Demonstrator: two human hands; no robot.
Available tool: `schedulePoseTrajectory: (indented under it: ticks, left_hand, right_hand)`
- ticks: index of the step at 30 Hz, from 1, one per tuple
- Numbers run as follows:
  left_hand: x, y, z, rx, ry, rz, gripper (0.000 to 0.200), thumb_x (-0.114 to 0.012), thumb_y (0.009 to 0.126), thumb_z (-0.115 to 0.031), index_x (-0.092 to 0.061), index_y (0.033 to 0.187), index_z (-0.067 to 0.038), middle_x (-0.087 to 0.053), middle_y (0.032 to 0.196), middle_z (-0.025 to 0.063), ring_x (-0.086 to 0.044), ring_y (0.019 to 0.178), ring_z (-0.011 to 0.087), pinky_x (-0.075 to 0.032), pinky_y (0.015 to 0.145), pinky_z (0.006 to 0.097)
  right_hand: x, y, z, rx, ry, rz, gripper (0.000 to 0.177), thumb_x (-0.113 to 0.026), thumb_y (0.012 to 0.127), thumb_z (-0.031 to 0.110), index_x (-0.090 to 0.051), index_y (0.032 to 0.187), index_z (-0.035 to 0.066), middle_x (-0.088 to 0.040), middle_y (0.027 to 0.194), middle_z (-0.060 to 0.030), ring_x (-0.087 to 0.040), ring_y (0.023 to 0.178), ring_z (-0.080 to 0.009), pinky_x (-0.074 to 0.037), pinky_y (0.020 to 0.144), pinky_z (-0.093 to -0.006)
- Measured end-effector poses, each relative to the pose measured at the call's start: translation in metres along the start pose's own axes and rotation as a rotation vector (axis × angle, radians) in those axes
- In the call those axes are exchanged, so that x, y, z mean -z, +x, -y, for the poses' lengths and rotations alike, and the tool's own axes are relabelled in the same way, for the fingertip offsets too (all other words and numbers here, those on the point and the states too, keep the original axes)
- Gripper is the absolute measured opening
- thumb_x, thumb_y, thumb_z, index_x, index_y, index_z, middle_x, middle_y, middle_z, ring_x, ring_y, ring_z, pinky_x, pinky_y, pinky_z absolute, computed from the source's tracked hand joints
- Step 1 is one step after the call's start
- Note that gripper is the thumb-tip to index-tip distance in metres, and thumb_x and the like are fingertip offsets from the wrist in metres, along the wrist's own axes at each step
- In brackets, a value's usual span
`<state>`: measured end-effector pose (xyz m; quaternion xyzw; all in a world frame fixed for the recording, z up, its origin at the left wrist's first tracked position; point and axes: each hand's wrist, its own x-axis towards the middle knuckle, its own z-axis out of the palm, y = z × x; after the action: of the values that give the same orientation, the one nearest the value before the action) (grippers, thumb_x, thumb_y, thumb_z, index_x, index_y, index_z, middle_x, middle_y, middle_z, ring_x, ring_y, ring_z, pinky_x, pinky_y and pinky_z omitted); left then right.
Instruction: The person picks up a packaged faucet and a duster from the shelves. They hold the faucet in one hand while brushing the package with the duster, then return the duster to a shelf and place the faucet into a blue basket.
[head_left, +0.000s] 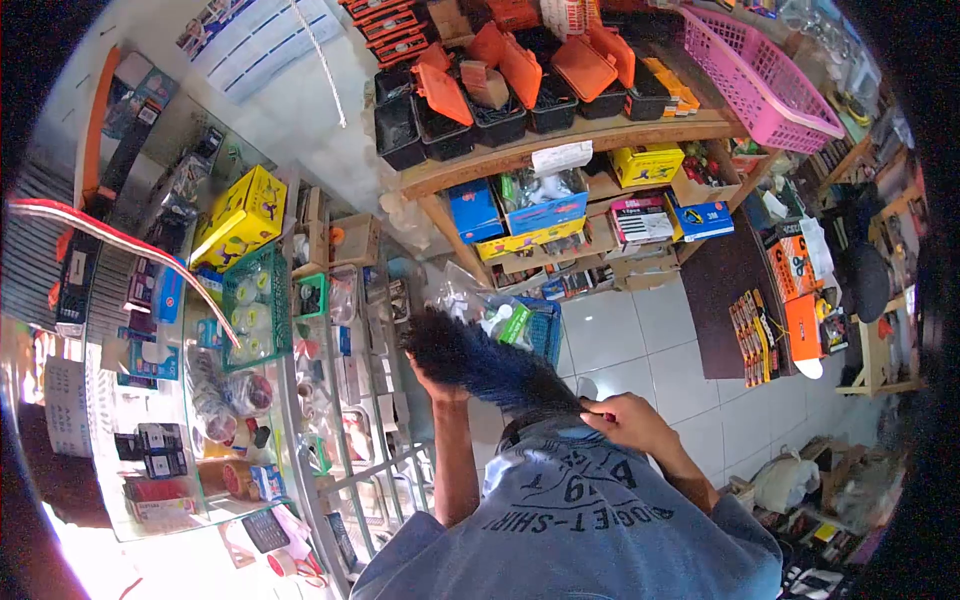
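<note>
A dark feather duster (500, 375), black with blue-tinted feathers, stretches across in front of my chest. My right hand (628, 422) is closed around its narrow end. At the bushy end, my left hand (438, 384) is against or just behind the feathers, which hide its fingers. Beyond the duster, a blue basket (545, 330) holds a clear plastic bag and a green packet (515, 324).
On my left is a glass display case (215, 510) with a green basket (255, 305) and a yellow box (240, 215). Ahead, a wooden shelf (560, 145) carries black bins with orange lids and a pink basket (765, 85). Bags and boxes crowd the tiled floor (690, 415) at right.
</note>
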<state>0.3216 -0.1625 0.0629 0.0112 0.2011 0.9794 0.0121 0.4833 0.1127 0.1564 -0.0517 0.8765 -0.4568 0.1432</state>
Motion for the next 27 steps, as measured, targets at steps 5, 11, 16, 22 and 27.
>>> schedulePoseTrajectory:
  ticks: [5, 11, 16, 22, 27]
  left_hand:
    - [-0.019, -0.006, -0.001, -0.127, 0.19, -0.186, 0.057, -0.04, 0.094, -0.05, -0.048, 0.134, -0.011, -0.051, 0.132, 0.0115, -0.053, 0.115, 0.0308, -0.042, 0.099, 0.0496]
    - [-0.019, -0.013, -0.019, 0.177, 0.132, -0.192, 0.042, -0.055, 0.086, -0.042, -0.059, 0.11, -0.008, -0.063, 0.102, 0.0109, -0.06, 0.094, 0.0281, -0.052, 0.081, 0.0445]
    - [-0.044, -0.001, -0.007, 0.026, 0.063, 0.144, 0.059, -0.041, 0.089, -0.041, -0.047, 0.132, -0.001, -0.054, 0.128, 0.0163, -0.051, 0.118, 0.0337, -0.037, 0.102, 0.0497]
    - [-0.042, 0.001, -0.01, -0.012, 0.272, 0.025, 0.066, -0.05, 0.083, -0.052, -0.049, 0.131, -0.007, -0.053, 0.128, 0.0148, -0.053, 0.113, 0.0346, -0.038, 0.098, 0.0521]
    - [-0.053, 0.009, -0.003, -0.463, 1.342, -0.147, 0.066, -0.048, 0.084, -0.056, -0.051, 0.125, -0.004, -0.055, 0.123, 0.0167, -0.056, 0.106, 0.0335, -0.044, 0.09, 0.0489]
  right_hand:
    - [-0.004, -0.004, -0.008, 0.007, 0.057, -0.066, 0.027, -0.06, 0.09, 0.03, -0.066, 0.105, 0.008, -0.057, 0.065, -0.0134, -0.05, 0.053, -0.0196, -0.042, 0.054, -0.0307]
    - [0.002, 0.003, -0.018, -0.131, 0.308, -0.052, 0.029, -0.061, 0.091, 0.026, -0.064, 0.11, 0.003, -0.05, 0.06, -0.0047, -0.041, 0.056, -0.0075, -0.037, 0.052, -0.0269]
    - [0.009, 0.006, -0.016, -0.07, 0.417, -0.022, 0.025, -0.059, 0.093, 0.022, -0.062, 0.094, -0.002, -0.044, 0.062, 0.0036, -0.037, 0.06, -0.0039, -0.034, 0.052, -0.0245]
    - [0.016, 0.009, -0.018, -0.088, 0.362, 0.185, 0.026, -0.06, 0.092, 0.023, -0.065, 0.099, -0.001, -0.045, 0.063, 0.004, -0.036, 0.059, -0.0036, -0.033, 0.051, -0.0229]
    - [0.025, 0.015, -0.016, -0.089, 0.356, 0.02, 0.03, -0.06, 0.092, 0.026, -0.065, 0.107, 0.0, -0.048, 0.063, 0.0052, -0.039, 0.059, -0.0033, -0.035, 0.052, -0.0227]
